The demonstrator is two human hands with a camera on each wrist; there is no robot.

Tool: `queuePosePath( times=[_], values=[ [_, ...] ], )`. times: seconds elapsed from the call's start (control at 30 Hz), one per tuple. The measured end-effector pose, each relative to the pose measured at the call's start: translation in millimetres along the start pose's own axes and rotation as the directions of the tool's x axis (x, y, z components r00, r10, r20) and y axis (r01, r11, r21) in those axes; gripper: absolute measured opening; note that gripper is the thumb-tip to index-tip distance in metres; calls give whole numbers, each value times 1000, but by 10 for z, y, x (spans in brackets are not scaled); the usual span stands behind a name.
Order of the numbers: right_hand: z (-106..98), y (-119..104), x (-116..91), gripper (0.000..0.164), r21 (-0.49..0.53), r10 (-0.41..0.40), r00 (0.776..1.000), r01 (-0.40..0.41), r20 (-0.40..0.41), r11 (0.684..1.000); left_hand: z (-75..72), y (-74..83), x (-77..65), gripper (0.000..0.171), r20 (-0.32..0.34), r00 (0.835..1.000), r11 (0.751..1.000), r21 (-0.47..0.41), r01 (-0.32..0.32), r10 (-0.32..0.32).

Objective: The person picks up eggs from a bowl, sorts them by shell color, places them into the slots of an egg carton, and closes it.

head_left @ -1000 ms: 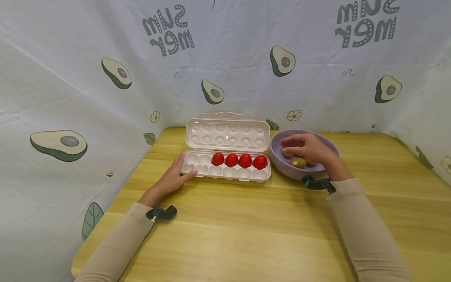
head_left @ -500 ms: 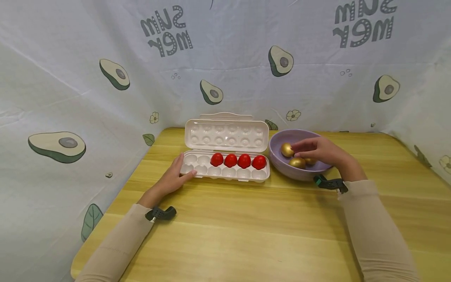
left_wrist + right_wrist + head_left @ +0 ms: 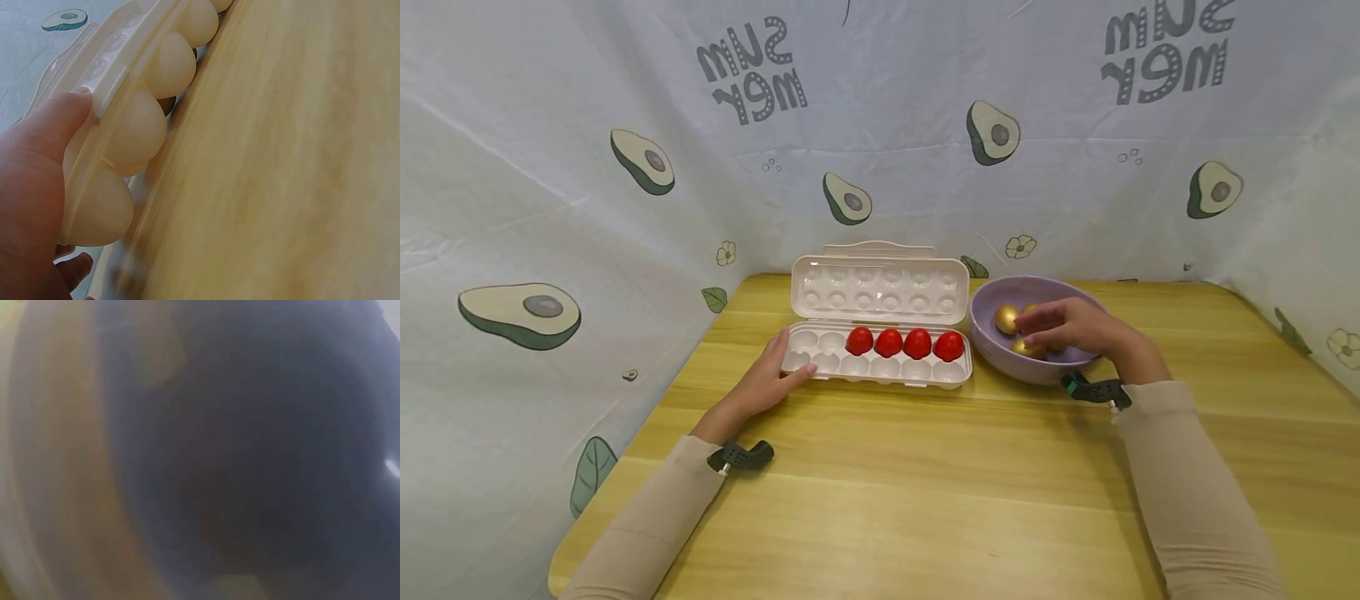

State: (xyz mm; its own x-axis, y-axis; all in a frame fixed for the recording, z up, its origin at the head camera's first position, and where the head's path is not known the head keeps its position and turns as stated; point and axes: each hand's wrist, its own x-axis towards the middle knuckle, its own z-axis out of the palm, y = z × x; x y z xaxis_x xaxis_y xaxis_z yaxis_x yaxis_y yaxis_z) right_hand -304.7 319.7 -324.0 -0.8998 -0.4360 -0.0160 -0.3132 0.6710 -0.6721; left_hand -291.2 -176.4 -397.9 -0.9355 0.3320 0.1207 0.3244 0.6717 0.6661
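Note:
In the head view my left hand (image 3: 760,385) grips the left end of an open white egg carton (image 3: 883,288). The left wrist view shows its thumb pressing the rim of the carton (image 3: 147,119) and fingers partly hidden beneath. Several red eggs (image 3: 888,343) fill the right part of the back row; the front-row cups hold none. My right hand (image 3: 1078,325) is over a purple bowl (image 3: 1022,372), fingers bent down among the gold eggs (image 3: 1007,319). A gap shows between its thumb and forefinger, with no egg plainly held. The right wrist view is dark and blurred.
The wooden table (image 3: 895,475) extends in front of the carton and bowl. Behind it hangs a white curtain (image 3: 917,192) with avocado prints. The raised carton lid leans back near the curtain, and the bowl stands close to the carton's right end.
My right hand has moved right inside the bowl, then slightly back left, uncovering more of the left gold egg. The left hand stays on the carton. The head view has shifted slightly.

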Motion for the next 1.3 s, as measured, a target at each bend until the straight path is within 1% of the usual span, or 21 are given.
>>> queuePosePath(
  times=[0.2, 0.4, 0.53, 0.77, 1.1, 1.3],
  values=[
    [32, 13, 16, 46, -85, 10, 1000, -9, 13, 996, 12, -1, -6, 96, 3, 1000, 1000, 0, 1, -1],
    [49, 31, 32, 48, -133, 2, 1000, 0, 18, 991, 16, -5, -2, 95, 0, 1000, 1000, 4, 3, -3],
    [49, 14, 33, 48, -152, 12, 1000, -8, 25, 988, 11, -6, 6, 96, 0, 1000, 1000, 4, 3, -3],
    [51, -3, 41, 46, -149, 17, 999, -12, 32, 989, 0, -11, 8, 95, 1, 1000, 1000, 2, 4, -4],
    [61, -3, 50, 43, -143, 3, 999, 1, 32, 990, 6, -25, 11, 96, -3, 1000, 1000, 0, 2, -2],
    [56, -25, 39, 44, -171, -10, 1000, 12, 14, 985, 9, -18, 7, 96, -1, 1000, 1000, -3, 2, -2]
  ],
)
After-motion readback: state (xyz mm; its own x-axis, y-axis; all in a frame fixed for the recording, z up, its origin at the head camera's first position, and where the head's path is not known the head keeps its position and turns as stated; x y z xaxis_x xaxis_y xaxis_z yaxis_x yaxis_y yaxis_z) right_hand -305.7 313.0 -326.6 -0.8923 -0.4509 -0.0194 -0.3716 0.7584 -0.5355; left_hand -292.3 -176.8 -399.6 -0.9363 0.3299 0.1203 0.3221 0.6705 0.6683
